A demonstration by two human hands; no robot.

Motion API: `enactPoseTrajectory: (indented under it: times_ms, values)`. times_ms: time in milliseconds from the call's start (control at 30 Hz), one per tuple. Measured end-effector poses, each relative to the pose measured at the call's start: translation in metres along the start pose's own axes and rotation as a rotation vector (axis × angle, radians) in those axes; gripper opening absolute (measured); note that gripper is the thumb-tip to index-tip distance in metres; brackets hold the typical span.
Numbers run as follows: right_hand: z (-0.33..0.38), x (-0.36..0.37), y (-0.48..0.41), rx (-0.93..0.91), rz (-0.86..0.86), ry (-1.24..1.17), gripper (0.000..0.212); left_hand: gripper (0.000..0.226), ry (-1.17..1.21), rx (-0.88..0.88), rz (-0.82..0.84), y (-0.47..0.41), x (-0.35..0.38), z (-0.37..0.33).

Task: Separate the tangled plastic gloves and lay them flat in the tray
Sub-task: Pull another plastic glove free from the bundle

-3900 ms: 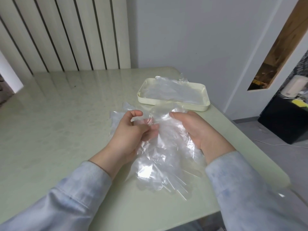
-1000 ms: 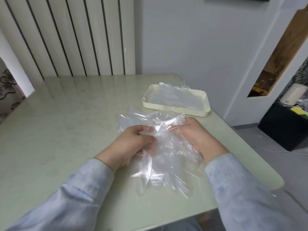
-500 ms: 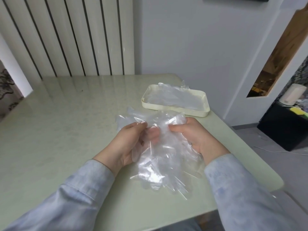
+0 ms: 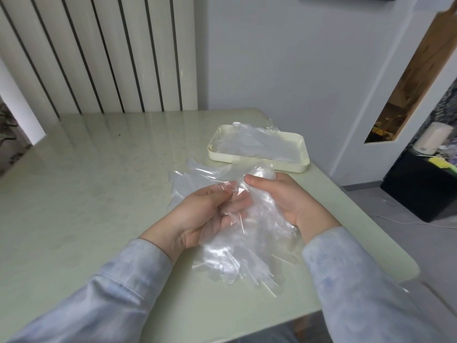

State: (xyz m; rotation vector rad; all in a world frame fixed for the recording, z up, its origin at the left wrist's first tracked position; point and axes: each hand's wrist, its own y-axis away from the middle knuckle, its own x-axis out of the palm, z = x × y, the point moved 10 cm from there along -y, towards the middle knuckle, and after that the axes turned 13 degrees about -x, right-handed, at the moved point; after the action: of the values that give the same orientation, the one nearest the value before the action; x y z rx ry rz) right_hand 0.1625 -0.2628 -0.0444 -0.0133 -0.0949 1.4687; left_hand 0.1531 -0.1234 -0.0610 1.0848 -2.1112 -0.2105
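Tangle (image 4: 237,233): clear plastic gloves, crumpled together. It is held between my two hands, above the near right part of the bench (image 4: 86,194). Its lower end trails down to the bench top. One loose sheet spreads out to the far left of my hands.

Left hand (image 4: 197,216): my grip is closed, with thumb and fingertips pinching a fold of film at the top of the tangle. The palm is turned up.

Right hand (image 4: 291,196): my grip is closed round the upper right of the tangle. The thumb lies on top and the fingers are curled behind the plastic.

Tray (image 4: 303,154): cream, rectangular, with a shallow rim. It sits on the bench just beyond my right hand, near the far right corner.

Flat gloves (image 4: 257,144): clear, lying in the tray. One edge pokes over the far rim.

Sleeves (image 4: 118,288): pale blue, one on each forearm.

Radiator (image 4: 99,58): white, ribbed, behind the bench at left.
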Motion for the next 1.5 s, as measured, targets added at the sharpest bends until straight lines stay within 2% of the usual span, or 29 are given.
enactPoseTrajectory:
  times_ms: [100,233,300,400,533,633,767,867,1000,1100,1200,1333,1433,1500]
  values:
    - [-0.001,-0.007,-0.002,-0.002,-0.061,0.032,0.029,0.027,-0.109,0.031,-0.088,0.004,-0.008,-0.007]
    - [-0.002,-0.013,-0.002,0.013,-0.098,0.072,0.022,0.016,-0.325,0.204,-0.348,0.017,-0.034,-0.034]
    - [-0.002,-0.015,-0.002,0.012,-0.106,0.085,0.021,0.02,-0.588,0.371,-0.536,0.028,-0.049,-0.055]
    - [-0.001,-0.016,-0.002,0.012,-0.112,0.087,0.016,0.039,-1.179,0.614,-0.808,0.047,-0.045,-0.079]
    - [-0.001,-0.015,-0.002,0.009,-0.106,0.082,0.016,0.051,-1.501,0.484,-0.826,0.033,-0.051,-0.07]
    - [-0.001,-0.016,-0.001,0.008,-0.12,0.085,0.017,0.022,-1.592,0.477,-0.846,0.031,-0.051,-0.067]
    - [-0.004,-0.018,-0.003,0.019,-0.122,0.093,0.015,0.025,-1.509,0.456,-0.92,0.043,-0.064,-0.079]
    - [-0.005,-0.019,-0.004,0.022,-0.117,0.098,0.018,0.019,-1.43,0.422,-0.953,0.048,-0.069,-0.082]
    - [-0.008,-0.02,-0.005,0.032,-0.121,0.106,0.019,0.02,-1.177,0.667,-1.057,0.071,-0.065,-0.098]
    - [-0.008,-0.02,-0.006,0.027,-0.121,0.11,0.02,0.018,-0.958,0.798,-1.06,0.091,-0.06,-0.106]
    - [-0.008,-0.021,-0.005,0.031,-0.118,0.099,0.021,0.013,-0.882,0.86,-1.028,0.097,-0.058,-0.11]
    - [-0.011,-0.021,-0.007,0.031,-0.123,0.108,0.034,0.014,-0.687,0.873,-0.965,0.098,-0.066,-0.109]
    - [-0.011,-0.021,-0.008,0.032,-0.115,0.111,0.032,0.03,-0.467,0.867,-0.807,0.095,-0.064,-0.107]
    - [-0.012,-0.021,-0.008,0.034,-0.114,0.125,0.031,0.034,-0.303,0.783,-0.61,0.084,-0.058,-0.102]
